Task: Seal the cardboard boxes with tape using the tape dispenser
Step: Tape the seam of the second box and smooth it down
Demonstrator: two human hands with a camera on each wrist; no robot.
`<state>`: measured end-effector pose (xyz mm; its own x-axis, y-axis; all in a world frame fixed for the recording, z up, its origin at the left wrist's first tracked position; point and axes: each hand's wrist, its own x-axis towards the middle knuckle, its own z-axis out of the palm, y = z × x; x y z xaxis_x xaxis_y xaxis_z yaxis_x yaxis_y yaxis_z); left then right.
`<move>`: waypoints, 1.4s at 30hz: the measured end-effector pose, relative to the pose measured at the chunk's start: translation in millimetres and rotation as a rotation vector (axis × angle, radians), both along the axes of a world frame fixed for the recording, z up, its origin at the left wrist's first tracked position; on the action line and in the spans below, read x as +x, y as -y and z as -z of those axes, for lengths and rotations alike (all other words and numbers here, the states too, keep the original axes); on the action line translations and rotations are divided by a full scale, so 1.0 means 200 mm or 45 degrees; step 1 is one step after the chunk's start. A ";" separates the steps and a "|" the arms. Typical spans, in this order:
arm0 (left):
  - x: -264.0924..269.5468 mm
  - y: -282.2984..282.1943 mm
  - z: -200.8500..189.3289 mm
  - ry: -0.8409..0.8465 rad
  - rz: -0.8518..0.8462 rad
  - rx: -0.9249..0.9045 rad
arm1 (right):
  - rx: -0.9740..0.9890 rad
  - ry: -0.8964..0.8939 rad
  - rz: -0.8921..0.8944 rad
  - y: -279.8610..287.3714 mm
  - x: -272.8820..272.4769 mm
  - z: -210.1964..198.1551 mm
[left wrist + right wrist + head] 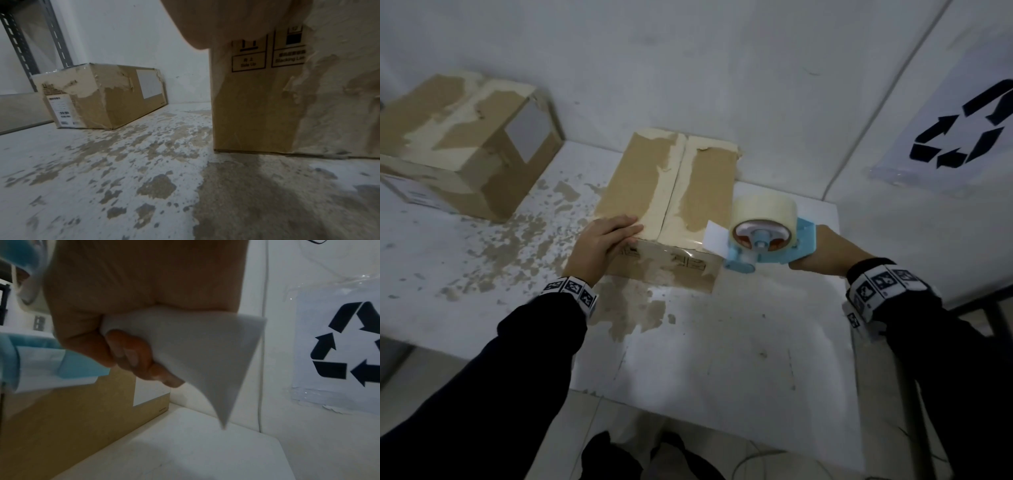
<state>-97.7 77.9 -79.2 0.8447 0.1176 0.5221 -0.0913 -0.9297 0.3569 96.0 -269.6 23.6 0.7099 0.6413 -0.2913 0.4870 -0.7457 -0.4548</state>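
Observation:
A cardboard box [671,192] with torn, peeled top flaps stands mid-table, its centre seam running away from me. My left hand [606,238] lies flat on the box's near left top edge, fingers straight; in the left wrist view the palm [226,19] sits above the box's printed side [257,105]. My right hand [825,250] grips the handle of a light-blue tape dispenser [767,246] carrying a clear tape roll [763,209]. The dispenser's front sits at the box's near right corner. In the right wrist view the fingers [131,353] curl round a pale part of the dispenser [82,366].
A second, larger cardboard box [462,144] sits at the back left against the wall. The white table [722,342] has brown peeled patches; its front edge is close to me. A recycling sign [962,130] hangs on the right wall. A metal shelf upright [18,48] stands far left.

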 end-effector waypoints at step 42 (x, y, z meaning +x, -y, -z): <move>-0.01 -0.01 -0.01 -0.031 0.048 -0.045 | 0.424 0.565 0.808 -0.35 -0.28 0.23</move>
<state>-99.5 80.2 -78.1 0.8615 0.1034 0.4972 -0.1166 -0.9126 0.3918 39.9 -199.3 -22.5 0.9686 0.0849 0.2336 0.2062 -0.7990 -0.5649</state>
